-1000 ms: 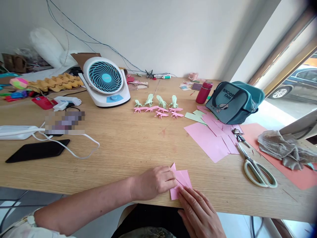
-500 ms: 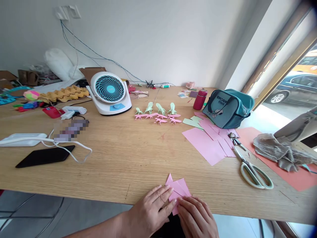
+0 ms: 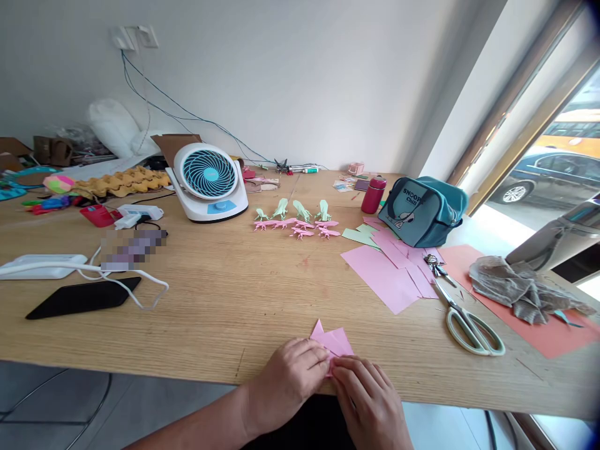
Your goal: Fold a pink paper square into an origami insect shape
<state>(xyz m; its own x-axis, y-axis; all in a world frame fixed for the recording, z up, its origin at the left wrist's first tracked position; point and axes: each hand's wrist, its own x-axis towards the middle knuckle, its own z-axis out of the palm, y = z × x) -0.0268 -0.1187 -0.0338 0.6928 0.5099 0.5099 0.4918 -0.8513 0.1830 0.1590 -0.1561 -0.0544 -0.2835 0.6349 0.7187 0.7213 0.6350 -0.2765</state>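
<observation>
Spanning most of the view: table (image 3: pixel 210 300), pale wood, straight-grained.

Fan (image 3: pixel 209 181): white plastic, round head with curved grille, blue panel; at the back, left of centre.

Bag (image 3: pixel 422 209): teal, soft-sided, printed with lettering and a cartoon dog.

Orange sheet (image 3: pixel 553 340): flat, far right; crumpled grey-brown cloth (image 3: pixel 520 284) lies partly over it.

Hands, two, bare, at the table's near edge. Left hand (image 3: pixel 300 372): fingers curled, tips bearing down on the folded paper. Right hand (image 3: pixel 368 390): fingertips gathered on the same piece from the other side, close beside the left's. Both appear to pinch it; the thumbs' exact hold is hidden.

Pink sheets (image 3: pixel 384 278): smooth, straight-cut, overlapping, some tucked near the bag; laid flat and apparently unworked.

Scissors (image 3: pixel 462 310): steel blades, pale looped handles, right of the sheets.

Bottle (image 3: pixel 374 194): dark red, cylindrical, upright beside the bag.

Folded paper (image 3: pixel 335 340): pink, at the near edge under both hands. Judged part-done: angular flaps and one sharp point are formed, yet the visible part is flat, and further shaping seems left.

Figures, paper, insect-like, looking complete, standing mid-table: four green figures (image 3: pixel 302 210) behind, about six thin-legged pink figures (image 3: pixel 300 232) in front.
</observation>
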